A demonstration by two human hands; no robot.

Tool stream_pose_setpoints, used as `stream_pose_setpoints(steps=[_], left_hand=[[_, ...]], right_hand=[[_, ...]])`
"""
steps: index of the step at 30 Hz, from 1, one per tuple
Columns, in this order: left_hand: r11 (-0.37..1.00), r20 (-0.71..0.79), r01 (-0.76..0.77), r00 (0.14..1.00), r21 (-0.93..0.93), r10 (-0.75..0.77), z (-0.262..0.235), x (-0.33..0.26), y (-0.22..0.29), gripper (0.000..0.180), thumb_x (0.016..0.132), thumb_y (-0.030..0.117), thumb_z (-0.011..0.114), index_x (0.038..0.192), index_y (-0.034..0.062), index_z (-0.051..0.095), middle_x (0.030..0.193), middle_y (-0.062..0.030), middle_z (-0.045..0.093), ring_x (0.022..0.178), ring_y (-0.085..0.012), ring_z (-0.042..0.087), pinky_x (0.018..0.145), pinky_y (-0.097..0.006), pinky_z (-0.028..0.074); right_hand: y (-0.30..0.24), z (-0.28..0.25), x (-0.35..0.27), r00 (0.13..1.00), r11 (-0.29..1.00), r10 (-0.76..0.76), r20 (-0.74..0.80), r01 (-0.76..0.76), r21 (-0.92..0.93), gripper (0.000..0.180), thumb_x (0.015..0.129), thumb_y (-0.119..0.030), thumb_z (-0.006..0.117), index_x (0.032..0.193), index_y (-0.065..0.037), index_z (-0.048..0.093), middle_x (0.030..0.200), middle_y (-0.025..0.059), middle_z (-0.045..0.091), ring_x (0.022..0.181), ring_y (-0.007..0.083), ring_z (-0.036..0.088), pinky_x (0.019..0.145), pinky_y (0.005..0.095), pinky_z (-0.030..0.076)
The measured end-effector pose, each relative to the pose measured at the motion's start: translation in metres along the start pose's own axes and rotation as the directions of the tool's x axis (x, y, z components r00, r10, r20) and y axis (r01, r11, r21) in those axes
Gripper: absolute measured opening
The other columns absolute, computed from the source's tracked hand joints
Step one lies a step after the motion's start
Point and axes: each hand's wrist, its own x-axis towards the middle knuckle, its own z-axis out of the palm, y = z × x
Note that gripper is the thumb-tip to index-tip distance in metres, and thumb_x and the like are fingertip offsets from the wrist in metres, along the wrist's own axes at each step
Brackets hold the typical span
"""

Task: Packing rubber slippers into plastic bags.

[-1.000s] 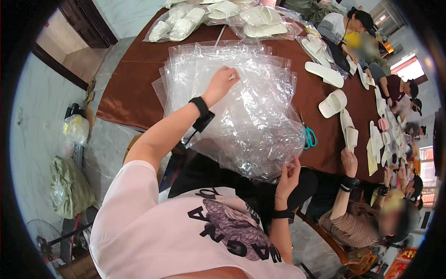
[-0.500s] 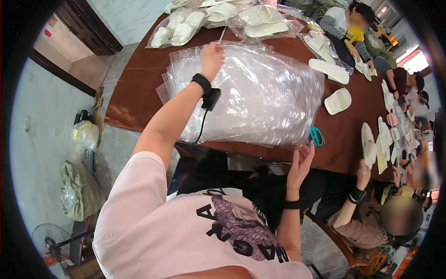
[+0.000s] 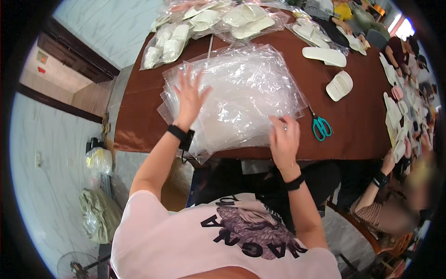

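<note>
clear plastic bags [image 3: 246, 93] are best squared gently, the left hand [image 3: 189, 96] splayed, the right hand [image 3: 285, 139] curled, any grip unclear.

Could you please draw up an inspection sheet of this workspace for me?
Surface: brown tablecloth, visible around the goods.
Job's things: clear plastic bags, overlapping in an uneven stack; contents: nothing seen.
Clutter: teal-handled scissors by the stack's right edge; loose white slippers farther right; bagged slippers beyond.
Hands: left hand spread over the stack's left part; right hand at its near right edge, fingers curled, grip unclear.
Cables: short black lead near the left wrist, end hidden.
Surroundings: co-workers at right; fan at lower left.
</note>
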Motion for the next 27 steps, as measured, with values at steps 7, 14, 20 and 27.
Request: stream_pose_setpoints(steps=[7, 14, 20, 27], left_hand=[[0.986, 0.703, -0.157, 0.707, 0.053, 0.075, -0.007, -0.053, 0.001, 0.091, 0.067, 0.058, 0.074, 0.146, 0.0342, 0.034, 0.159, -0.0105, 0.008, 0.144, -0.0429, 0.002, 0.102, -0.077, 0.011], [0.994, 0.760, -0.050, 0.649, 0.097, -0.041, -0.010, -0.062, -0.037, 0.097, 0.063, 0.059, 0.076, 0.146, 0.0342, 0.034, 0.159, -0.0104, 0.007, 0.145, -0.0409, 0.000, 0.102, -0.077, 0.009], [0.992, 0.763, -0.070, 0.646, 0.105, -0.036, -0.010, -0.067, -0.046, 0.098, 0.063, 0.063, 0.075, 0.147, 0.0345, 0.032, 0.160, -0.0095, 0.007, 0.145, -0.0403, -0.001, 0.102, -0.076, 0.010], [0.994, 0.791, -0.091, 0.612, 0.063, 0.006, -0.003, -0.065, -0.040, 0.097, 0.066, 0.073, 0.065, 0.148, 0.0368, 0.028, 0.160, -0.0088, 0.005, 0.145, -0.0406, -0.002, 0.102, -0.077, 0.008]], right_hand=[[0.040, 0.088, 0.040, 0.656, 0.248, 0.119, 0.745, -0.746, 0.618, 0.057, 0.093, -0.018, 0.058, 0.143, -0.013, 0.033, 0.126, 0.0079, 0.049, 0.106, 0.0193, 0.054, 0.078, 0.0366, 0.054], [0.108, 0.067, 0.080, 0.870, 0.830, 0.473, -0.140, -0.386, 0.403, 0.036, 0.092, -0.012, 0.052, 0.128, -0.007, 0.052, 0.111, 0.0075, 0.058, 0.089, 0.0212, 0.059, 0.072, 0.0332, 0.053], [-0.027, 0.162, 0.107, 0.639, 0.530, -0.331, 0.695, -0.484, 0.697, 0.043, 0.090, -0.025, 0.062, 0.126, -0.002, 0.053, 0.125, 0.0150, 0.058, 0.113, 0.0255, 0.056, 0.098, 0.0347, 0.043], [0.158, 0.146, 0.129, 0.963, 0.959, 0.270, 0.009, -0.269, 0.084, 0.053, 0.085, -0.019, 0.058, 0.132, 0.002, 0.045, 0.135, 0.0236, 0.047, 0.128, 0.0352, 0.041, 0.108, 0.0458, 0.031]])
